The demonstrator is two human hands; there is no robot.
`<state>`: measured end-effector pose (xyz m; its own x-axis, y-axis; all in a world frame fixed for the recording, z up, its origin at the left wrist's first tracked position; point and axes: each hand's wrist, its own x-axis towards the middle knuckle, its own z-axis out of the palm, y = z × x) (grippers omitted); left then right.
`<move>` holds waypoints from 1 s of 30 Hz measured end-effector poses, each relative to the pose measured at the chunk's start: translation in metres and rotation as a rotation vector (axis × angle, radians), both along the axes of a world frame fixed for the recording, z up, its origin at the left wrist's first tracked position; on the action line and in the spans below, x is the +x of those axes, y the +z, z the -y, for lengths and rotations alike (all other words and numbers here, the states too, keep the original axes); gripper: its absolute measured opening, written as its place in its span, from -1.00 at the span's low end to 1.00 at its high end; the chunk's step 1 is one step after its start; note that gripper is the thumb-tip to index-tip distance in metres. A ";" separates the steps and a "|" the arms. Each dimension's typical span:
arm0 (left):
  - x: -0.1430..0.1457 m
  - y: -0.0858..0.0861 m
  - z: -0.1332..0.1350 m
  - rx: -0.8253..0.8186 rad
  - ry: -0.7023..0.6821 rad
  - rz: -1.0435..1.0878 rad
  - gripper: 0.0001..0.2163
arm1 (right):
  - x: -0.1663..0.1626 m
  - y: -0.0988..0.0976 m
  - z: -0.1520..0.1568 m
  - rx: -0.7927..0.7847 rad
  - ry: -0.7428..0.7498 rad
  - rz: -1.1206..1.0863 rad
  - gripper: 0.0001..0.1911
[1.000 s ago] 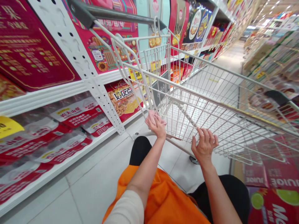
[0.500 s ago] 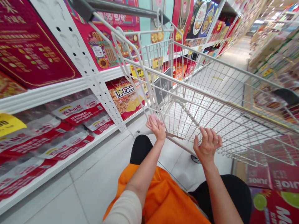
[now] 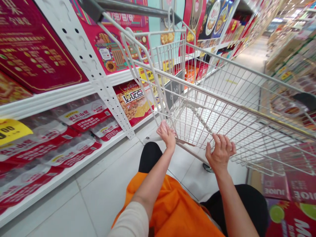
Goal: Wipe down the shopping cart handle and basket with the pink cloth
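Note:
A white wire shopping cart (image 3: 222, 99) stands tilted in front of me, its grey handle (image 3: 128, 7) at the top. My left hand (image 3: 168, 135) is closed on a small pink cloth (image 3: 163, 124) and presses it against the cart's lower left corner wires. My right hand (image 3: 220, 154) rests with its fingers spread against the cart's bottom back edge and holds nothing. My knees, in black, and an orange apron (image 3: 170, 207) show below the arms.
White shelving (image 3: 61, 95) on the left carries red gift boxes and shrink-wrapped bottle packs (image 3: 61, 148). Red juice cartons (image 3: 288, 197) stand at the lower right. A tiled aisle (image 3: 254, 56) runs ahead between stocked shelves.
My left hand with the cloth has shifted slightly along the cart's corner wires. My right hand has stayed on the bottom edge.

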<state>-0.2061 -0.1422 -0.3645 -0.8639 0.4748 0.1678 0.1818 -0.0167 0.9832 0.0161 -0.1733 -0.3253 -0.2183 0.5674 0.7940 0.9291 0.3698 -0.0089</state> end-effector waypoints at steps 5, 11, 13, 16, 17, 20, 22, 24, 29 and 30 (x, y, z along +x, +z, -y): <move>-0.015 0.025 -0.012 0.067 0.041 -0.166 -0.55 | -0.001 -0.001 0.001 -0.011 -0.008 -0.016 -0.46; -0.013 -0.014 0.023 0.002 -0.023 -0.170 -0.58 | -0.001 -0.002 0.000 0.010 -0.014 -0.007 -0.48; -0.024 -0.011 0.026 0.061 0.053 -0.205 -0.54 | 0.000 -0.003 0.000 -0.001 -0.011 -0.007 -0.48; -0.052 0.017 0.012 0.177 0.186 -0.313 -0.50 | 0.003 -0.004 0.001 -0.018 -0.007 -0.022 -0.46; -0.062 0.026 0.005 0.193 0.184 -0.341 -0.50 | 0.004 -0.005 0.002 -0.022 -0.005 -0.025 -0.45; -0.078 0.034 -0.010 0.184 0.148 -0.319 -0.52 | 0.003 -0.006 0.003 -0.034 -0.004 -0.036 -0.44; -0.075 0.021 -0.010 0.122 0.133 -0.244 -0.55 | 0.001 -0.006 0.004 -0.032 -0.010 -0.057 -0.45; -0.065 -0.001 -0.004 0.032 0.111 -0.145 -0.59 | -0.002 -0.005 0.005 -0.016 -0.024 -0.077 -0.48; -0.046 -0.022 0.005 -0.045 0.078 -0.013 -0.63 | -0.001 0.000 0.005 0.002 -0.029 -0.035 -0.51; -0.047 -0.017 0.003 -0.030 0.078 -0.027 -0.63 | 0.000 0.000 0.005 -0.006 -0.026 -0.025 -0.50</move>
